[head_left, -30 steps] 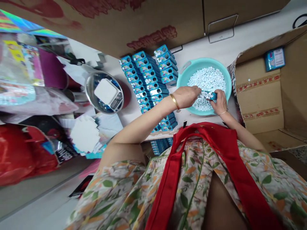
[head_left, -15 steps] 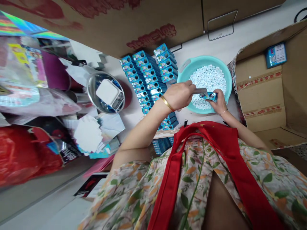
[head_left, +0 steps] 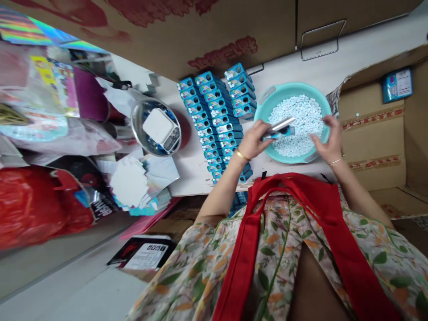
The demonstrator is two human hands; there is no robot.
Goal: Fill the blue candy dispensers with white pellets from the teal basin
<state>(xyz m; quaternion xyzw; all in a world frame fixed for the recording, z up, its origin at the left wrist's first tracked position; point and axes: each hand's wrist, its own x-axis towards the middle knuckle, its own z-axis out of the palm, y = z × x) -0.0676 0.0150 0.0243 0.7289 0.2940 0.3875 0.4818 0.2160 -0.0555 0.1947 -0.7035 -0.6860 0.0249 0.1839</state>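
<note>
The left hand (head_left: 255, 141) is closed on a tool (head_left: 282, 124) and a box (head_left: 289, 130), which extends from its fingertips, under the tool, above the pellets (head_left: 301, 107). The right hand (head_left: 330, 140), empty, curves half-open over the basin (head_left: 259, 107).

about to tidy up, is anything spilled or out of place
Yes: what looks like one white pellet lies loose in the carton, apart from the pellets in the basin. The scale also sits inside a metal bowl, an unusual spot.
</note>
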